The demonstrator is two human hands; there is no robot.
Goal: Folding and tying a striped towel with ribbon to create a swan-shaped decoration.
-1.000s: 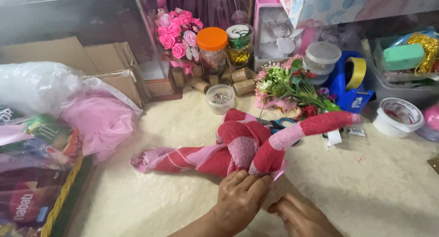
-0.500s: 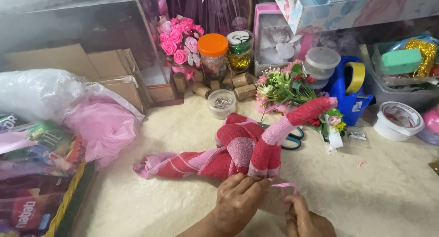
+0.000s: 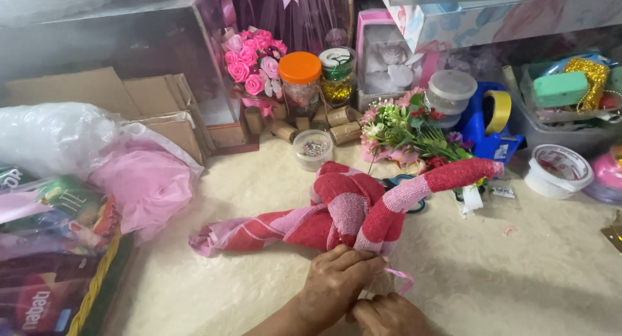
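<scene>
two hands pinching one rolled towel

two hands work at the bottom edge. the left hand (image 3: 337,281) has its fingers curled shut on the near fold of the red and pink towel (image 3: 343,213); the right hand (image 3: 389,313) sits just beside it, fingers drawn together, but what it grips is hidden and its wrist is cut off by the frame. one thin pink ribbon (image 3: 402,279) loops out between hand and towel. the one towel is striped, rolled into a rope and knotted at its middle, one end lying flat to the left, the other sticking up to the right, on the cream tabletop (image 3: 518,271). behind it, one pair of blue-handled scissors (image 3: 405,190) is mostly covered. further back: one small flower bunch (image 3: 408,128), one orange-lidded jar (image 3: 302,83), one pink rose bouquet (image 3: 253,64). several short cork-like rolls beside the jar are too crowded to count.
</scene>
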